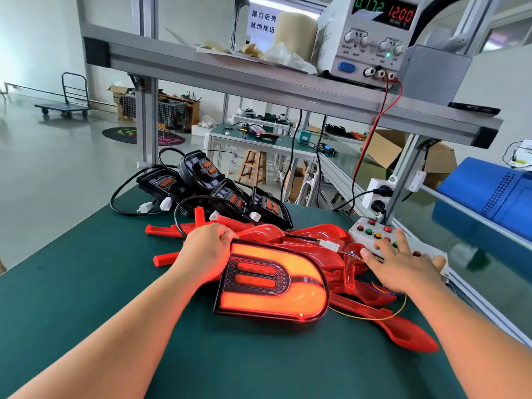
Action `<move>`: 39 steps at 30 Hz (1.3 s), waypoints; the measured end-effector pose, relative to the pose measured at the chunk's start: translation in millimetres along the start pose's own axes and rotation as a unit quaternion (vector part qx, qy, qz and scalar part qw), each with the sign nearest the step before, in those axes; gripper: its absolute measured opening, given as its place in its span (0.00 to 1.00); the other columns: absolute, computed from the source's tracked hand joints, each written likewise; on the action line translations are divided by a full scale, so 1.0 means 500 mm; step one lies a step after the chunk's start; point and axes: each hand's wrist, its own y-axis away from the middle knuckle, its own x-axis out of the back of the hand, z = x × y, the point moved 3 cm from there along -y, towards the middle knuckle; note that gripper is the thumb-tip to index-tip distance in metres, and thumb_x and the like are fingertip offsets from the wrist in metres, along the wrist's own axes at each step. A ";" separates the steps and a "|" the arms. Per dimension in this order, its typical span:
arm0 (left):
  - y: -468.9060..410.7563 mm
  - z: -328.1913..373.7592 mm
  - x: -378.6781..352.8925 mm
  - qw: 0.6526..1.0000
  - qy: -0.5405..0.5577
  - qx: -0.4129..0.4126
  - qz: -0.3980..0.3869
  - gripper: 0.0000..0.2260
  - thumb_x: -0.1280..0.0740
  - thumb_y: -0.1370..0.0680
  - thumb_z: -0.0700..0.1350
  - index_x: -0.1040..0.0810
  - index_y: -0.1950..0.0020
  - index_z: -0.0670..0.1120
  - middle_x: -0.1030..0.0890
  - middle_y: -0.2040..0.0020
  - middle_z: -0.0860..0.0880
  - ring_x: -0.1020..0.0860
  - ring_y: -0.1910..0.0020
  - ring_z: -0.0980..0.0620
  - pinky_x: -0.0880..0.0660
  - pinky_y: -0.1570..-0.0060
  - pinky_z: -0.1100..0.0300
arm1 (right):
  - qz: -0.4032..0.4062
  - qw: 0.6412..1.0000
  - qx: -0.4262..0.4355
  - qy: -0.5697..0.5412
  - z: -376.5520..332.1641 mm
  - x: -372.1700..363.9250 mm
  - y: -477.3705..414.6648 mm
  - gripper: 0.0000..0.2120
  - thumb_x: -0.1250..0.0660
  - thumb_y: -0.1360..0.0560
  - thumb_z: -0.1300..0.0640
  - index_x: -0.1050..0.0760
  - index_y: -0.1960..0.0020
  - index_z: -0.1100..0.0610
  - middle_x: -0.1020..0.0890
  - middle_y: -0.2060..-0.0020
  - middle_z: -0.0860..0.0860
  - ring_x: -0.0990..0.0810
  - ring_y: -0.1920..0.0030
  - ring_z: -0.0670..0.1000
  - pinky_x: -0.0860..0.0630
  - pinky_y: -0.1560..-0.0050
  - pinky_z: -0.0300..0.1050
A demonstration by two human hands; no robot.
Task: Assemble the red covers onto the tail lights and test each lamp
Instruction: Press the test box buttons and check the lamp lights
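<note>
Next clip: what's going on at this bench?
A person is testing a lamp at a green bench. The left hand grips the top edge of a tail light that has its red cover on and glows orange-red. The right hand lies with spread fingers on the button box. The power supply on the shelf reads 12.00. Loose red covers lie piled behind the lamp, and black lamps without covers wait further back.

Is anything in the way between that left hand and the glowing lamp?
Nothing visible: the left hand grips the lamp at its upper left edge. The right hand lies flat on the button box.
</note>
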 end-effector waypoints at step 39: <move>0.007 0.005 0.003 1.000 0.007 0.002 0.007 0.13 0.42 0.18 0.44 0.18 0.47 0.50 0.18 0.49 0.53 0.28 0.58 0.57 0.37 0.60 0.66 | -0.037 0.997 0.068 -0.010 -0.040 0.004 -0.031 0.33 0.61 0.22 0.31 0.43 0.24 0.46 0.54 0.20 0.47 0.62 0.21 0.50 0.57 0.28 0.67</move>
